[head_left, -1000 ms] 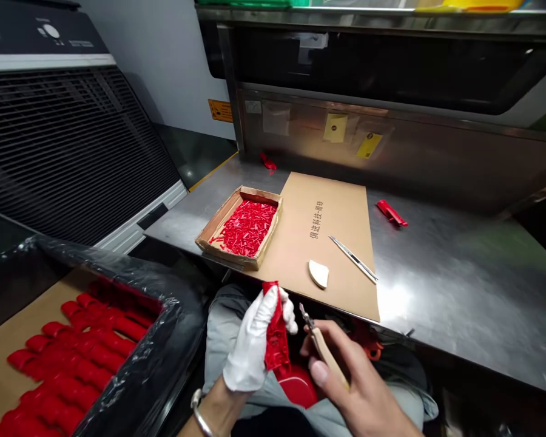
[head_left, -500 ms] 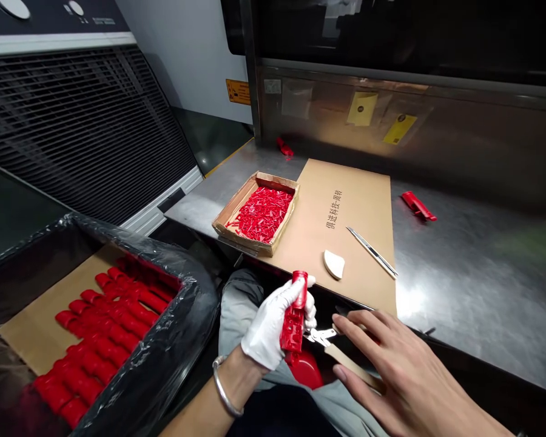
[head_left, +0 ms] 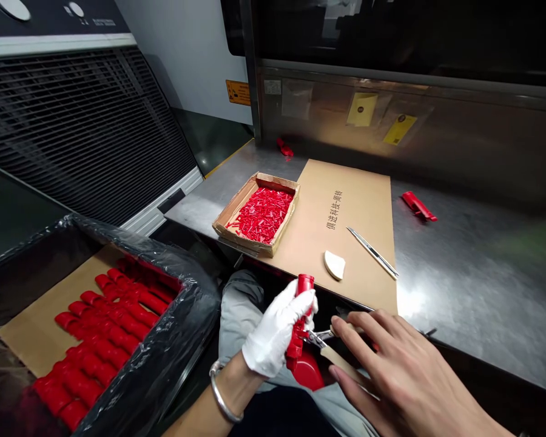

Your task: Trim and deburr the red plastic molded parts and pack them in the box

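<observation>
My left hand (head_left: 273, 331), in a white glove, is closed around a red plastic part (head_left: 305, 283) with a round upper end. Bare, my right hand (head_left: 395, 358) grips a pair of nippers (head_left: 341, 363) with beige handles. Their metal jaws meet the side of the red part just below my gloved fingers. Whether the jaws are fully closed is too small to tell. Both hands are above my lap, in front of the table's near edge.
A cardboard tray (head_left: 282, 243) of small red scraps stands on the metal table (head_left: 473, 285). A cardboard sheet (head_left: 368, 182) carries a utility knife (head_left: 372, 252) and a white wedge-shaped piece (head_left: 334, 265). Another red part (head_left: 418, 206) lies right. A plastic-lined box (head_left: 195, 303) holds several red parts.
My left hand has turned the red part so its side faces the nippers. The nippers' jaws have moved left and now touch the part.
</observation>
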The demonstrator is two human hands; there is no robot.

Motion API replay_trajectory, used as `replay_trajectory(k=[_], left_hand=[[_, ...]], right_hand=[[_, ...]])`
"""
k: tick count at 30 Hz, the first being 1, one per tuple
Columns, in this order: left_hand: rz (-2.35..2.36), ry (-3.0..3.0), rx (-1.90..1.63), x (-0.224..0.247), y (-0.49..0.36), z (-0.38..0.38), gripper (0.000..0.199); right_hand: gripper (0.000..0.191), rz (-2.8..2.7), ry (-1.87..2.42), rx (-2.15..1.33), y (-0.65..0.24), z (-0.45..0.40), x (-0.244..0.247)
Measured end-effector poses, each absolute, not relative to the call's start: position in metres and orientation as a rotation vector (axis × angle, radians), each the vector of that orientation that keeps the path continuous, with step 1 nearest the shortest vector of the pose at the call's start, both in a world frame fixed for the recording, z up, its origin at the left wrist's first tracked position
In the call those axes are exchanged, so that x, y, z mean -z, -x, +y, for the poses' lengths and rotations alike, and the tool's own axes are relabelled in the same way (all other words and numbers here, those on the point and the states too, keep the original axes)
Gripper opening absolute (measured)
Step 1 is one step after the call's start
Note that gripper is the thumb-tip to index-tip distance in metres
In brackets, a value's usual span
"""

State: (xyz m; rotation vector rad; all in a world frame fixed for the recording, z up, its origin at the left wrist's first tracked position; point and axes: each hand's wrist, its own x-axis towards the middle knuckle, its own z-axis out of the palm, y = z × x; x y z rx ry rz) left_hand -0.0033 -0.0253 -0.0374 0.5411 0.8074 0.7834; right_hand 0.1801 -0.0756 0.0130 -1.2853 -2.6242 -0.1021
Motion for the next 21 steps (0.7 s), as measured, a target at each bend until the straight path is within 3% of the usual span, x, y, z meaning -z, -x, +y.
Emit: replay_trajectory(k=[8, 21], left_hand=[[0.898, -0.716, -0.733, 0.035, 0.001, -0.027, 0.031], [0.878, -0.715, -0.688, 0.037, -0.002, -0.026, 0.03]], right_hand=[[0.039, -2.726, 1.28, 0.408, -0.177, -0.083, -0.006], [0.034, -2.741, 1.301, 0.381, -0.177, -0.079, 0.0]])
